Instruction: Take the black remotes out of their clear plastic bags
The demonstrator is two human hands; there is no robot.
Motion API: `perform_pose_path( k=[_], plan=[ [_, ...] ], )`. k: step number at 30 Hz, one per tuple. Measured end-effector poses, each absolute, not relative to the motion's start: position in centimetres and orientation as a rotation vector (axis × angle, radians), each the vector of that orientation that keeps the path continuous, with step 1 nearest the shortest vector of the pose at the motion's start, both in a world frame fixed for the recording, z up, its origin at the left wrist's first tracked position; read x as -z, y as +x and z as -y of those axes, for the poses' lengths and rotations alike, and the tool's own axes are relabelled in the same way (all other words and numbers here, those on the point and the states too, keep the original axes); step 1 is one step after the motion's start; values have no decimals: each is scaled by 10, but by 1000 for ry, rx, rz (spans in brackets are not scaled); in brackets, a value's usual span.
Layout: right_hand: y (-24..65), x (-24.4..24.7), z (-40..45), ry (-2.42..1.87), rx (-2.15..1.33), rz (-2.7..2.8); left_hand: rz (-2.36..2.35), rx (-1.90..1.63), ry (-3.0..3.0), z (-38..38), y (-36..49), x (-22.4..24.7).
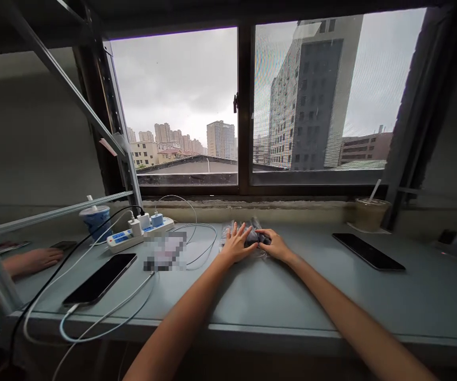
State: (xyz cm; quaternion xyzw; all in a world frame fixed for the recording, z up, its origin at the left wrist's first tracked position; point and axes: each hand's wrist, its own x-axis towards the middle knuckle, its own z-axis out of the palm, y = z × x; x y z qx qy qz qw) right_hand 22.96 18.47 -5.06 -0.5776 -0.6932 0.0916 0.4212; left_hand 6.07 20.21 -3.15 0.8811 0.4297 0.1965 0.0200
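A dark, bundled item in a clear plastic bag (253, 237) lies on the grey table near the window sill; I cannot make out what is inside. My left hand (236, 243) rests on the bag's left part, palm down with the fingers spread. At the bag's right end, my right hand (275, 245) has its thumb and fingers curled round the edge, pinching it. Part of the bag is hidden beneath both hands.
On the left are a power strip (128, 238) with chargers, a phone (100, 279) on a cable, looping cables, a blue cup (96, 219) and another person's hand (39, 261) behind the metal frame. Rightward are a dark tablet or phone (367, 251) and a drink cup (371, 214).
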Motion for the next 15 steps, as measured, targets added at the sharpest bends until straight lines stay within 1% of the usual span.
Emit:
perform_pose_path(
  k=[7, 15],
  plan=[
    [221, 53, -187, -1341, -306, 1523, -1344, -497, 2783, -205, 62, 34],
    [220, 40, -185, -1335, -513, 959, -1573, -520, 2699, -210, 64, 34]
  ],
)
